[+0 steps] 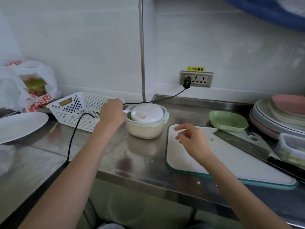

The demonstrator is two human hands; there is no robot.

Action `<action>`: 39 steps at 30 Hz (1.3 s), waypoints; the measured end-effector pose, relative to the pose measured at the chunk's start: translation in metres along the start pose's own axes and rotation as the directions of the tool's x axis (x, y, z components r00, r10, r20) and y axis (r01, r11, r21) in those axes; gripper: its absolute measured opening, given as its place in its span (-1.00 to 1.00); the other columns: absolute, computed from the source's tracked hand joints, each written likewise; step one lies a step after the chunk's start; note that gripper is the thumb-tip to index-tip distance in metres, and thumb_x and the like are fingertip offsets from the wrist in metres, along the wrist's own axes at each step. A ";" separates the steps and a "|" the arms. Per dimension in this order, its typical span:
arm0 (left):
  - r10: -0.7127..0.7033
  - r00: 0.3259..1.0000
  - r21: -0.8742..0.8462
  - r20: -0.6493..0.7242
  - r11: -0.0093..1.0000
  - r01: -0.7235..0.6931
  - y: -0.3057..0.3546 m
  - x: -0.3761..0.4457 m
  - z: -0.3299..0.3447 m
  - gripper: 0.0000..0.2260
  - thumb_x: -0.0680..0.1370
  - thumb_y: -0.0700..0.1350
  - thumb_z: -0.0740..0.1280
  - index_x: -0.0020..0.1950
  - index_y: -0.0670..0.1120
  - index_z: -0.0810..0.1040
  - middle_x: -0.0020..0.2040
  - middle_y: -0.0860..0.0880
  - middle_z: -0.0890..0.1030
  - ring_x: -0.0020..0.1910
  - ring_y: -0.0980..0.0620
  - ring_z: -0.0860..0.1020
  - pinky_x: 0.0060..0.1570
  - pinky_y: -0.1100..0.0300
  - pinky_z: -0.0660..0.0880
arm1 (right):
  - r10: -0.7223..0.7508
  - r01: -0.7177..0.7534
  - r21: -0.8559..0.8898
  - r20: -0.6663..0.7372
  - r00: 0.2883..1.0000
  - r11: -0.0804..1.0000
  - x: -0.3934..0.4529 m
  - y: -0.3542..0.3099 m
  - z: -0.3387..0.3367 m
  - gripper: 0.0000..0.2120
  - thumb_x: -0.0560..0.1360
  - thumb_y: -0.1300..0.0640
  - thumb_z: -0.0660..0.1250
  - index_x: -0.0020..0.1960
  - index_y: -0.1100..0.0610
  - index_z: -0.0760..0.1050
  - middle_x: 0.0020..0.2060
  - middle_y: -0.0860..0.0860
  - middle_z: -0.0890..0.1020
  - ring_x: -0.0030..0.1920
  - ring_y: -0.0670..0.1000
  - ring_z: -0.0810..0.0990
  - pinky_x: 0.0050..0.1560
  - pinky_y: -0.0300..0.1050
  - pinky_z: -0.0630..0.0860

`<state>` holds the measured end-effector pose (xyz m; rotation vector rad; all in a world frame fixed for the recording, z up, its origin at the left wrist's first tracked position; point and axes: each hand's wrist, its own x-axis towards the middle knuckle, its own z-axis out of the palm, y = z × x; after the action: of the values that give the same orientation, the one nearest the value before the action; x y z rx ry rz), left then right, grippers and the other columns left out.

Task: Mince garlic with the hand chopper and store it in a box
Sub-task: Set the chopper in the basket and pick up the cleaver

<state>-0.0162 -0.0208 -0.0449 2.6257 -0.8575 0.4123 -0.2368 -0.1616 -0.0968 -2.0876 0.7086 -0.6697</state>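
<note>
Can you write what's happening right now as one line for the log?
left hand: grips chopper pull handle | right hand: open above cutting board | hand chopper: on counter

hand chopper [146, 120] on the steel counter [140, 156], between perforated basket [77, 109] at left and cutting board [231, 162] at right; cleaver [244, 144] on the board.

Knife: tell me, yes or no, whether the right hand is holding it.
No: the knife lies on the cutting board by itself, and the right hand hovers apart from it, holding nothing.
</note>
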 end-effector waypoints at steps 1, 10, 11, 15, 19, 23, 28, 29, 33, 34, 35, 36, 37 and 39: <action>0.013 0.999 -0.036 0.038 0.999 -0.012 -0.002 0.005 0.003 -0.68 0.46 -0.28 0.31 -0.44 -0.14 0.27 -0.45 -0.06 0.32 -0.35 -0.08 0.37 -0.38 0.14 0.24 | 0.007 -0.007 -0.003 -0.012 1.000 1.000 0.000 0.004 -0.003 -0.76 0.51 0.26 0.22 0.01 -0.04 0.54 -0.20 0.00 0.65 -0.16 -0.02 0.61 -0.20 -0.23 0.50; 0.122 0.953 -0.155 0.277 0.985 -0.081 0.000 0.028 0.032 -0.76 0.58 -0.28 0.11 0.04 -0.30 0.55 0.08 -0.22 0.57 0.10 -0.17 0.52 -0.08 0.13 0.33 | 0.097 -0.082 0.103 -0.153 0.983 0.991 -0.005 0.029 -0.032 -0.75 0.40 0.24 0.47 0.03 0.05 0.55 -0.18 0.06 0.61 -0.23 0.08 0.62 -0.28 -0.02 0.55; 0.102 0.966 -0.205 0.238 0.977 -0.053 0.002 0.024 0.033 -0.78 0.56 -0.29 0.12 0.04 -0.29 0.54 0.07 -0.23 0.56 0.09 -0.19 0.51 -0.09 0.12 0.33 | 0.109 -0.093 0.099 -0.170 0.979 0.991 -0.006 0.032 -0.036 -0.75 0.39 0.22 0.49 0.01 0.05 0.55 -0.19 0.07 0.61 -0.23 0.10 0.62 -0.25 0.01 0.56; -0.093 0.976 -0.219 -0.199 0.975 0.048 0.029 -0.018 0.041 -0.66 0.46 -0.30 0.25 0.24 -0.27 0.43 0.14 -0.34 0.45 0.13 -0.32 0.42 0.04 -0.12 0.38 | 0.112 -0.109 0.025 -0.227 0.968 0.994 -0.010 0.045 -0.056 -0.81 0.37 0.10 0.52 -0.06 0.05 0.57 -0.27 0.05 0.62 -0.35 -0.05 0.60 -0.35 -0.21 0.48; 0.160 0.896 -0.161 -0.415 0.956 -0.245 0.078 -0.059 0.055 -0.71 0.34 -0.31 0.37 0.06 -0.20 0.52 -0.05 -0.24 0.51 -0.07 -0.28 0.50 -0.13 -0.10 0.44 | 0.055 -0.143 -0.185 -0.415 0.908 0.972 0.005 0.064 -0.104 -0.88 0.43 0.16 0.44 -0.05 0.15 0.60 -0.25 0.03 0.61 -0.26 0.01 0.53 -0.32 -0.23 0.37; 0.313 0.895 -0.306 -0.319 0.859 -0.410 0.132 -0.076 0.068 -0.80 0.35 -0.29 0.37 -0.04 -0.16 0.54 -0.11 -0.15 0.50 -0.14 -0.21 0.52 -0.16 -0.03 0.45 | -0.004 -0.195 -0.475 -0.386 0.922 0.858 0.036 0.098 -0.150 -0.78 0.47 0.33 0.31 0.09 0.22 0.62 -0.06 0.22 0.65 -0.06 0.22 0.60 -0.06 -0.04 0.50; 0.308 0.945 -0.533 -0.105 0.785 -0.315 0.185 -0.076 0.083 -0.85 0.49 -0.21 0.29 0.05 -0.13 0.52 0.02 -0.07 0.51 -0.05 -0.08 0.53 -0.08 0.06 0.44 | 0.040 -0.136 -0.697 -0.153 0.987 0.704 0.073 0.132 -0.153 -0.71 0.49 0.21 0.33 0.20 0.09 0.58 0.07 0.18 0.63 0.08 0.21 0.57 0.09 0.02 0.51; 0.294 0.953 -0.583 -0.080 0.761 -0.284 0.192 -0.075 0.085 -0.85 0.49 -0.22 0.29 0.05 -0.14 0.52 0.00 -0.06 0.51 -0.08 -0.07 0.53 -0.08 0.07 0.45 | 0.038 -0.130 -0.703 -0.146 0.989 0.699 0.077 0.134 -0.150 -0.72 0.49 0.22 0.32 0.18 0.07 0.59 0.06 0.17 0.62 0.07 0.21 0.57 0.08 0.03 0.51; 0.219 0.976 -0.701 0.017 0.698 -0.144 0.203 -0.066 0.093 -0.91 0.50 -0.18 0.30 0.00 -0.09 0.52 -0.10 0.00 0.53 -0.15 0.02 0.51 -0.12 0.16 0.43 | -0.064 -0.082 -0.693 -0.182 0.981 0.716 0.077 0.131 -0.148 -0.82 0.48 0.26 0.28 -0.03 0.14 0.64 -0.08 0.16 0.64 -0.09 0.19 0.57 -0.14 -0.05 0.50; 0.180 0.982 -0.725 0.051 0.683 -0.087 0.203 -0.063 0.093 -0.90 0.51 -0.13 0.31 0.01 -0.09 0.52 -0.11 0.00 0.56 -0.15 0.03 0.52 -0.11 0.18 0.44 | -0.123 -0.035 -0.669 -0.187 0.975 0.743 0.072 0.128 -0.148 -0.85 0.48 0.25 0.29 -0.08 0.15 0.65 -0.12 0.14 0.64 -0.13 0.17 0.57 -0.18 -0.06 0.48; 0.134 0.985 -0.760 0.113 0.650 -0.001 0.203 -0.059 0.092 -0.84 0.52 -0.06 0.32 0.04 -0.10 0.53 -0.11 -0.01 0.58 -0.15 0.04 0.54 -0.09 0.20 0.45 | -0.198 0.029 -0.649 -0.189 0.962 0.760 0.064 0.121 -0.146 -0.87 0.47 0.24 0.32 -0.11 0.16 0.66 -0.15 0.12 0.65 -0.15 0.17 0.57 -0.20 -0.06 0.48; 0.092 0.976 -0.806 0.197 0.582 0.108 0.204 -0.056 0.090 -0.74 0.51 0.03 0.33 0.10 -0.11 0.51 -0.10 -0.04 0.60 -0.17 0.02 0.57 -0.06 0.17 0.50 | -0.275 0.095 -0.634 -0.192 0.942 0.768 0.054 0.114 -0.143 -0.90 0.45 0.24 0.36 -0.14 0.16 0.67 -0.18 0.11 0.65 -0.15 0.18 0.57 -0.20 -0.05 0.49; 0.062 0.950 -0.836 0.307 0.495 0.237 0.205 -0.052 0.085 -0.63 0.50 0.10 0.33 0.16 -0.13 0.49 -0.06 -0.07 0.60 -0.21 -0.02 0.60 -0.06 0.09 0.56 | -0.342 0.156 -0.617 -0.195 0.919 0.771 0.043 0.104 -0.139 -0.92 0.42 0.24 0.41 -0.15 0.17 0.68 -0.19 0.12 0.66 -0.15 0.20 0.57 -0.19 -0.04 0.50; 0.043 0.854 -0.808 0.518 0.354 0.472 0.202 -0.051 0.070 -0.52 0.50 0.18 0.31 0.25 -0.13 0.38 0.06 -0.12 0.54 -0.28 -0.08 0.63 -0.22 -0.01 0.62 | -0.425 0.258 -0.560 -0.190 0.885 0.787 0.020 0.085 -0.126 -0.93 0.38 0.26 0.45 -0.15 0.20 0.69 -0.18 0.12 0.66 -0.12 0.20 0.58 -0.13 -0.06 0.49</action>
<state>-0.1671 -0.1769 -0.0798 1.6474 -0.5425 -0.6770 -0.3282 -0.2842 -0.0958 -2.6941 0.7402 -1.1306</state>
